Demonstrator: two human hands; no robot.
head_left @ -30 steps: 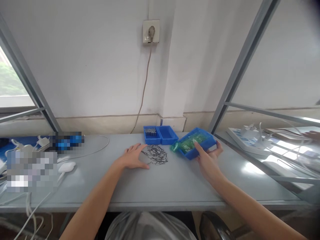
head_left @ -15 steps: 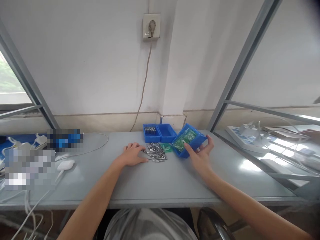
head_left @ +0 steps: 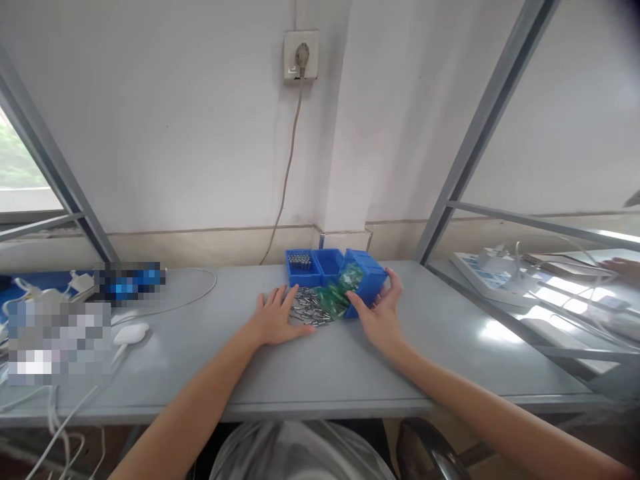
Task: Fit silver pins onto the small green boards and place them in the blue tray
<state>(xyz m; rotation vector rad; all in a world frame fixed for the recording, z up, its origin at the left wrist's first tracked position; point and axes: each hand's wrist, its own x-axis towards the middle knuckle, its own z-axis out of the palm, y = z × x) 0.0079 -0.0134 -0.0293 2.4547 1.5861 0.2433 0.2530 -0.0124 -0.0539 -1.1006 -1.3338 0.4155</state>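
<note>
My right hand [head_left: 383,313] grips a blue plastic bin [head_left: 369,280], tipped steeply toward the left. Green clear plastic packets [head_left: 336,293] spill from its mouth onto the table and partly cover a pile of small metal pins [head_left: 306,303]. Beside that pile, on its left, my left hand [head_left: 276,319] lies with fingers spread and thumb stretched out along the near edge of the pins. Behind the pile stands a blue bin with metal cylinders in rows [head_left: 300,261]. Touching it on the right is another blue bin [head_left: 327,260], partly hidden by the packets and the tilted bin.
White cables and a white adapter [head_left: 131,333] lie on the grey table [head_left: 330,380] at the left. Metal frame posts [head_left: 480,147] rise at both sides. Beyond the right one, a white power strip [head_left: 487,277] lies near another person's hand [head_left: 627,267].
My right hand has moved left and tipped the bin further, and green packets have slid out over the pins. My left hand has shifted right and spread its fingers.
</note>
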